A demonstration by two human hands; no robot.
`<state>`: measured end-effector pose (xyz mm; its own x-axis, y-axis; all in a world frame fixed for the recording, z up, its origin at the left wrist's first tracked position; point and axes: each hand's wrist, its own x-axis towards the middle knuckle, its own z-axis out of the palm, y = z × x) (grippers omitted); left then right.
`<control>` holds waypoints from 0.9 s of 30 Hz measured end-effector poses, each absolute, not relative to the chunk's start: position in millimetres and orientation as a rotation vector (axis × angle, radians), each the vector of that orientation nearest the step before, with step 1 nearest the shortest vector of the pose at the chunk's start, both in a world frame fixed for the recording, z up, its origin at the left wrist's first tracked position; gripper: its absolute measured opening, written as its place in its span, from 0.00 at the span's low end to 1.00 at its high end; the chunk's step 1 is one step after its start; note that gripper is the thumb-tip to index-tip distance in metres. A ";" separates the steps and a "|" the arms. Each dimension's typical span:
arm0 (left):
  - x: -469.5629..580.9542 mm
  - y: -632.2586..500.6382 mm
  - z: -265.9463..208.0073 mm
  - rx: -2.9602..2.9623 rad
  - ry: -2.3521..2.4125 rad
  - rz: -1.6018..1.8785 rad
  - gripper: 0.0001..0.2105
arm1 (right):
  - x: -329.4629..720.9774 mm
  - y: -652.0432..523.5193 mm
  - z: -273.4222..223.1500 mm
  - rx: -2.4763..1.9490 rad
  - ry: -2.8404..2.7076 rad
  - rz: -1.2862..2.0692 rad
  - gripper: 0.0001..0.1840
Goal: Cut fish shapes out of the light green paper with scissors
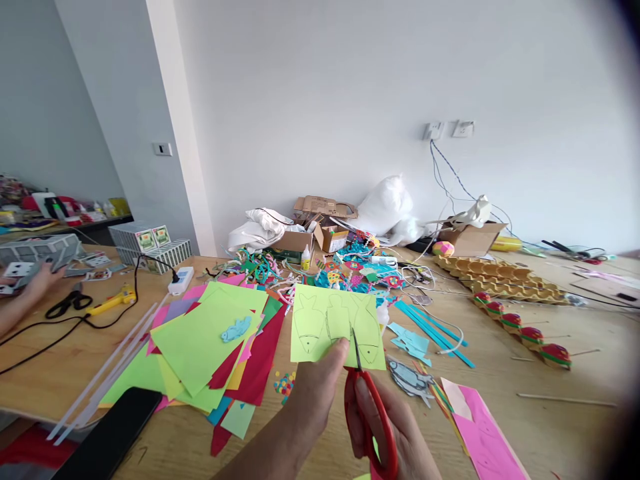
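Observation:
My left hand pinches the lower edge of a light green paper, thumb on top. Fish outlines are drawn on this sheet in dark line. Red-handled scissors are gripped in my right hand, with fingers through the loops. Their blades point up and overlap the paper between two of the drawn shapes. A grey-blue paper fish lies on the table just right of the scissors. Beside it are light blue paper scraps. Left of my hands, a blue paper cutout rests on stacked coloured sheets.
A black phone and white strips lie front left. Another person's hand is at the far left, near black scissors and a yellow glue gun. Egg-carton trays, red-green craft pieces and pink paper lie right.

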<state>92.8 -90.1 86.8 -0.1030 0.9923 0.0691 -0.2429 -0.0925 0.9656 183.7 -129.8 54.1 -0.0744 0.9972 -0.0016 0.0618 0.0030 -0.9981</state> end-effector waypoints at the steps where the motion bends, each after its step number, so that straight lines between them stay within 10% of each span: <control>1: 92.9 -89.8 86.7 1.032 1.046 1.448 0.08 | 183.9 -129.8 54.3 -1.221 -1.315 1.233 0.30; 27: 97.2 -92.6 80.1 0.986 0.970 1.367 0.06 | 184.0 -127.1 44.5 -1.157 -1.128 1.324 0.26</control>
<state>97.2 -92.6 80.1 -0.0142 0.9996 0.0225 -0.3095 -0.0258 0.9506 184.0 -127.1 44.5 -0.0369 0.9977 -0.0560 -0.1037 -0.0596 -0.9928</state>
